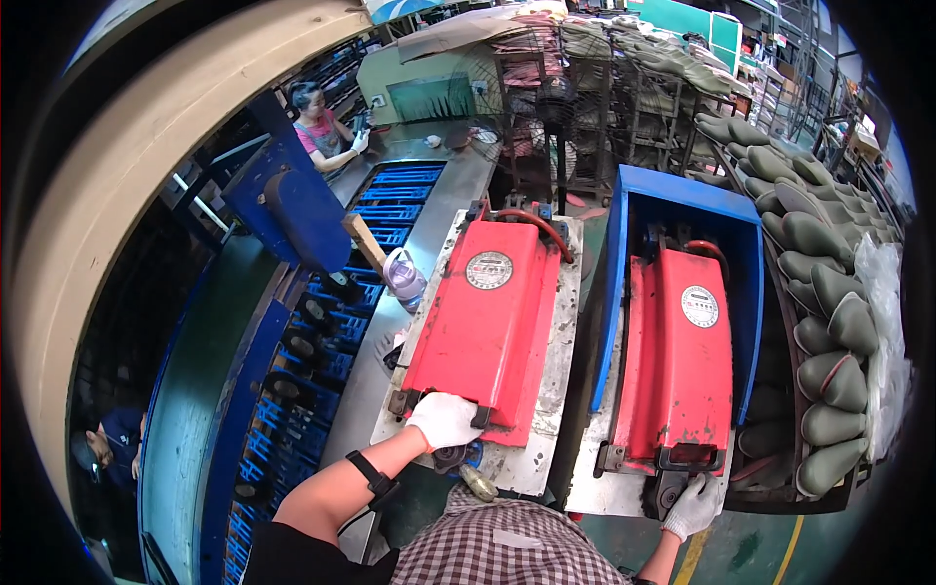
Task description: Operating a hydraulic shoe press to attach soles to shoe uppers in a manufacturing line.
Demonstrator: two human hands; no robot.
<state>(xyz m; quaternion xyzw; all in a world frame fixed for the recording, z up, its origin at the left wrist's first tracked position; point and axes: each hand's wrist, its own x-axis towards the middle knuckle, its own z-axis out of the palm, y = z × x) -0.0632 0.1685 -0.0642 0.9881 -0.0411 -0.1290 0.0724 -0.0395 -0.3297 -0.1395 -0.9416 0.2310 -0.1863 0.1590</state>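
The left hand (444, 419), in a white glove, is closed over the near edge of the left red press cover (485, 327), at the handle by its near left corner. The cover lies flat and shut on its grey metal base plate (546, 390). The right hand (693, 505), also gloved, rests with its fingers curled on the dark knob (666, 495) at the near end of the right red press cover (678, 361). Whether it grips the knob or merely touches it cannot be told.

Status, as a judgement: both covers appear fully lowered, and no workpiece is visible on either base plate. With both hands on the near-edge controls, the cycle appears to stand at a changeover, at either the closing or the opening of the presses. Which of the two applies cannot be determined.

The right cover sits inside a blue metal housing (682, 200) that encloses its far end and both sides. Red hoses (531, 219) loop at the far end of the left cover.

To the right of the housing stands a rack of olive-green shoe lasts (829, 322), stacked in rows. To the left runs a blue conveyor (331, 322) that carries dark parts. At its far end stands another person (322, 127) in a pink top. Beyond the presses are wire racks (585, 107) loaded with further shoe parts.
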